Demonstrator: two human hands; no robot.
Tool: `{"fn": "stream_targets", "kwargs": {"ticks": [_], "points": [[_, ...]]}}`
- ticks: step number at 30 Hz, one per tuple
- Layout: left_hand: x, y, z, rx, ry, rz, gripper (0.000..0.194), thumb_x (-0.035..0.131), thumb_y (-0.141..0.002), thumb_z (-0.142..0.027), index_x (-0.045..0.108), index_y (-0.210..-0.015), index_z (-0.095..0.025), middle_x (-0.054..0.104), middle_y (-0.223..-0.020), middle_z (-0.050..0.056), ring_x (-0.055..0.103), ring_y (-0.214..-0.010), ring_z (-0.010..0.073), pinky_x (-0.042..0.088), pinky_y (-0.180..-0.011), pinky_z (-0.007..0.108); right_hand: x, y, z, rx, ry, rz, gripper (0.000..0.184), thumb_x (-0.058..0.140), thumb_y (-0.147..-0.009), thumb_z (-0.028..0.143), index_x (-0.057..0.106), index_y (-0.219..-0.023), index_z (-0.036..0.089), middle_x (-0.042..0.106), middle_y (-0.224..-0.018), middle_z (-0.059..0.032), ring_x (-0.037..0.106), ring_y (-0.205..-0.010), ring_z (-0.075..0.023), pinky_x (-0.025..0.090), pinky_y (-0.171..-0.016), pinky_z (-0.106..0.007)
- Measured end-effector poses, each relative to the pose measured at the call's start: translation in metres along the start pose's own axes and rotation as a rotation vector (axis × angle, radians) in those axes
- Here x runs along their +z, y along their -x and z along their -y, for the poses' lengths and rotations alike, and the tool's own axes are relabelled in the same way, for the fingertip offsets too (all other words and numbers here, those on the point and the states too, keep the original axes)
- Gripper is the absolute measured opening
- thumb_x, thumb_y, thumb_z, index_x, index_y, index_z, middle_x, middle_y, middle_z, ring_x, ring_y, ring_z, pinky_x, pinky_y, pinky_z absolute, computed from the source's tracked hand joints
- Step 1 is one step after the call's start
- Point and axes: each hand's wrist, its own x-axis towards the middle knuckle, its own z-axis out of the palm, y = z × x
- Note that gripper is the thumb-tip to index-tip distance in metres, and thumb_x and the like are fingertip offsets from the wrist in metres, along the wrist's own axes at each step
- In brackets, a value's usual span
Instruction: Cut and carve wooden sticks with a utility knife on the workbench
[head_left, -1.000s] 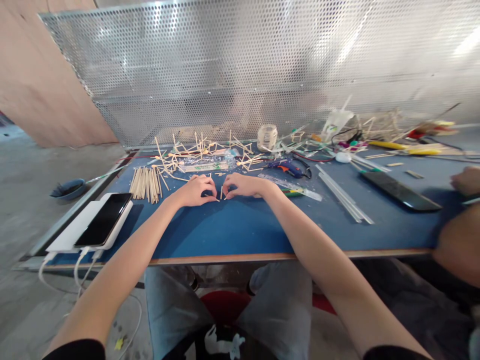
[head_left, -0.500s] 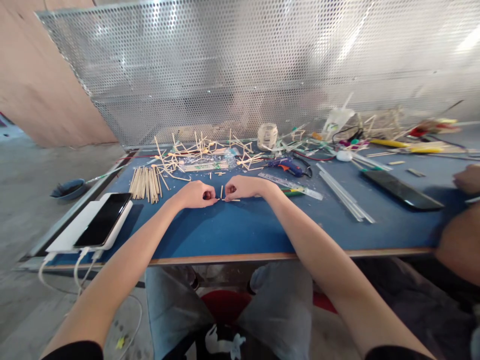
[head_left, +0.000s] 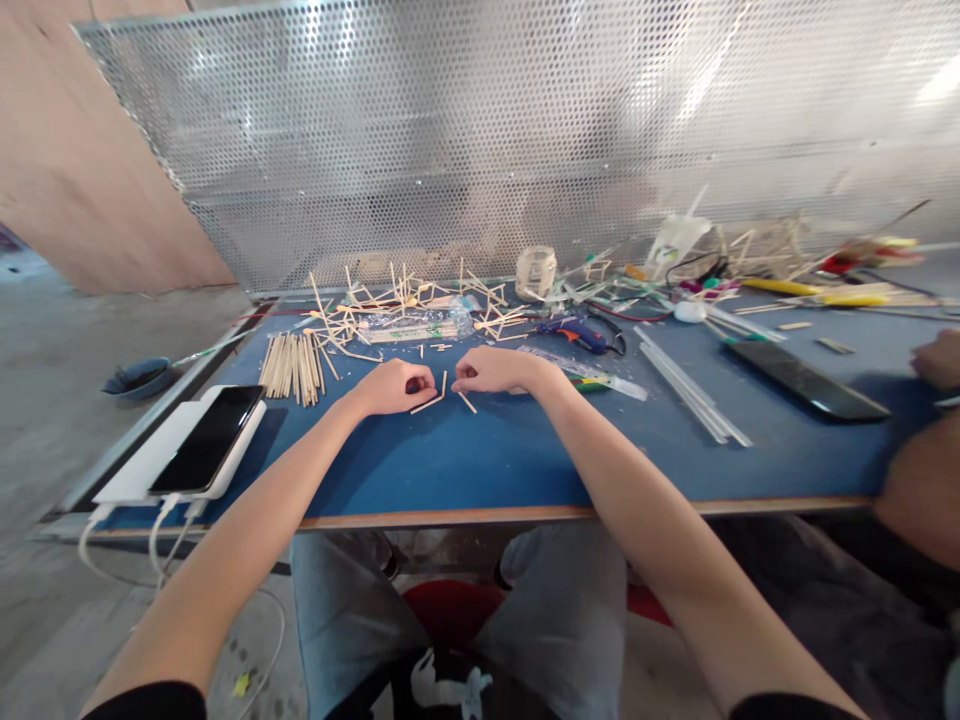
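Observation:
My left hand [head_left: 397, 387] is closed, its thumb and fingertips curled down at a short wooden stick [head_left: 424, 405] that slants on the blue table. My right hand [head_left: 491, 371] is closed in a pinch at the upper end of another short stick [head_left: 467, 403], which points down to the right. Between the hands a third short stick [head_left: 444, 384] lies nearly straight away from me, its near end by the left stick's end. Behind them are a few small stick offcuts [head_left: 439, 347].
At left are a bundle of wooden sticks [head_left: 291, 368] and a phone [head_left: 210, 440] on a white block. Stick frames [head_left: 405, 290] stand behind. A blue glue gun [head_left: 574, 332], a clear ruler [head_left: 626, 386], clear glue sticks [head_left: 691, 392] and a dark phone [head_left: 806, 380] lie right, near another person's hand [head_left: 937, 360].
My hands have moved slightly apart. The right stick has turned from lying crosswise to slanting down right, and the left stick now shows more below my left fingers.

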Motion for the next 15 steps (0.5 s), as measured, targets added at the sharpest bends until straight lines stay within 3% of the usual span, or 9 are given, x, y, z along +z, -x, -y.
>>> {"fn": "stream_targets", "kwargs": {"ticks": [4,7,11,15], "points": [[0.003,-0.006,0.007,0.091,-0.007,-0.087,0.025,0.049,-0.099,-0.032,0.068,-0.112,-0.022,0.071,-0.109,0.005,0.064,-0.095,0.0169,0.048,-0.088,0.033,-0.005,0.002,-0.003,-0.051,-0.037,0.003,0.019,0.064,-0.082,0.035,0.072,-0.093,0.021,0.069,-0.081,-0.0009,0.056,-0.070,-0.0138,0.036,-0.063,-0.026],[0.007,-0.011,0.013,0.199,-0.050,-0.087,0.028,0.046,-0.102,-0.028,0.067,-0.120,-0.025,0.066,-0.127,0.006,0.059,-0.115,0.0200,0.044,-0.103,0.041,-0.007,0.003,-0.002,-0.106,-0.061,0.054,0.025,0.063,-0.078,0.022,0.073,-0.101,0.024,0.070,-0.090,0.0001,0.057,-0.075,-0.0136,0.039,-0.066,-0.024],[0.010,-0.014,0.017,0.232,-0.135,-0.036,0.029,0.046,-0.102,-0.029,0.068,-0.121,-0.027,0.061,-0.137,0.006,0.058,-0.113,0.0217,0.043,-0.103,0.044,-0.009,0.005,-0.005,-0.098,-0.056,0.095,0.032,0.062,-0.075,0.017,0.074,-0.103,0.025,0.069,-0.092,-0.0010,0.056,-0.072,-0.0140,0.039,-0.062,-0.025],[0.010,-0.013,0.016,0.246,-0.161,-0.029,0.028,0.046,-0.103,-0.032,0.070,-0.115,-0.027,0.063,-0.134,0.006,0.059,-0.111,0.0212,0.043,-0.102,0.043,-0.011,0.007,-0.012,-0.089,-0.049,0.101,0.027,0.072,-0.073,0.026,0.075,-0.100,0.026,0.068,-0.097,-0.0016,0.056,-0.073,-0.0146,0.038,-0.061,-0.025]]}}
